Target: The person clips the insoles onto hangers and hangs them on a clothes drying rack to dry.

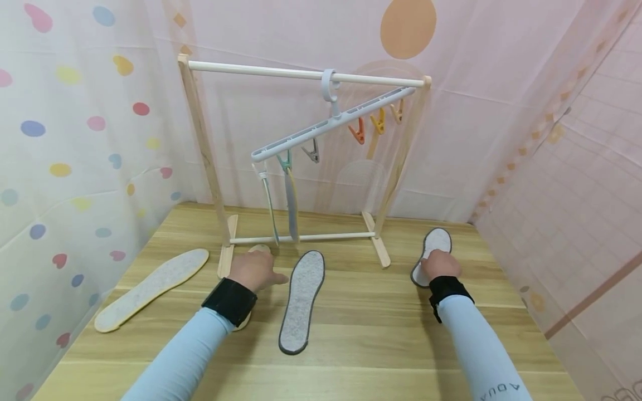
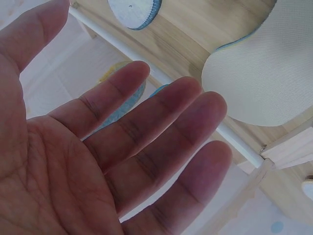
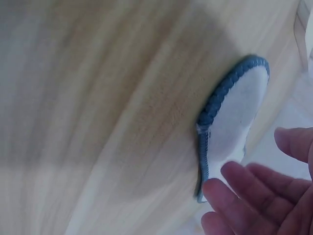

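My left hand (image 1: 253,271) hovers with fingers spread over a cream insole (image 1: 243,324), covering most of it. In the left wrist view the fingers are extended and hold nothing, and the insole's textured face (image 2: 266,68) shows beyond them. On the right, my right hand (image 1: 441,264) is over a grey insole with dark edging (image 1: 438,239). Its fingers (image 3: 239,171) are loosely bent, right at the insole's edge in the right wrist view. Between the hands lies another grey, dark-edged insole (image 1: 303,301).
A grey insole with yellow edging (image 1: 155,287) lies at the left. A wooden rack (image 1: 203,142) with a white top bar (image 1: 261,69) stands at the back. From it hangs a tilted hanger (image 1: 306,133) with coloured clips. Two insoles (image 1: 292,206) hang from its left end.
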The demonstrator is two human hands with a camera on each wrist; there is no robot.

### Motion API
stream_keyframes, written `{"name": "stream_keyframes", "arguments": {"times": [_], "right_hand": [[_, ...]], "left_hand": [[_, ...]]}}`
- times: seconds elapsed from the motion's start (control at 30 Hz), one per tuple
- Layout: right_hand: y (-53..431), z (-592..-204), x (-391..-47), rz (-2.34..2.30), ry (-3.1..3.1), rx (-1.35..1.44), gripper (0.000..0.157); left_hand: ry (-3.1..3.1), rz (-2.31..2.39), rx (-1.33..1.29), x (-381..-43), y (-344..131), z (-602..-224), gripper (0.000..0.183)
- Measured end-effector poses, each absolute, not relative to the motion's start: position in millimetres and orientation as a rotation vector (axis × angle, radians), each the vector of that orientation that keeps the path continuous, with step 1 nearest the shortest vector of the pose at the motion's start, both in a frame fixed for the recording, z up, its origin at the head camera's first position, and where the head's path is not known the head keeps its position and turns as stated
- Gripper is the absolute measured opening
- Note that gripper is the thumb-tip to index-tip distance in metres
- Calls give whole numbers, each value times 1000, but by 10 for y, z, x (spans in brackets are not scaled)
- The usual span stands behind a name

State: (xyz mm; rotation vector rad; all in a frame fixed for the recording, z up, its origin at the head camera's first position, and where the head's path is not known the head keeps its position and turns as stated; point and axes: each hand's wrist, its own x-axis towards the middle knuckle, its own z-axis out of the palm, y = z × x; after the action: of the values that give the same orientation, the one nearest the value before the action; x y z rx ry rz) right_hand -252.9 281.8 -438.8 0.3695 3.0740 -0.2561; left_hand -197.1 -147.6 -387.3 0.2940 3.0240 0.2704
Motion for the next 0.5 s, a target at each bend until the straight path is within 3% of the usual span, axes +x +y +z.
{"name": "stream_keyframes", "arguments": {"times": [0.5], "right_hand": [[3017, -4566, -2795, -399, 2966, 530, 52]], "left_hand": [[2949, 204, 303, -1927, -1460, -3826, 45]]}}
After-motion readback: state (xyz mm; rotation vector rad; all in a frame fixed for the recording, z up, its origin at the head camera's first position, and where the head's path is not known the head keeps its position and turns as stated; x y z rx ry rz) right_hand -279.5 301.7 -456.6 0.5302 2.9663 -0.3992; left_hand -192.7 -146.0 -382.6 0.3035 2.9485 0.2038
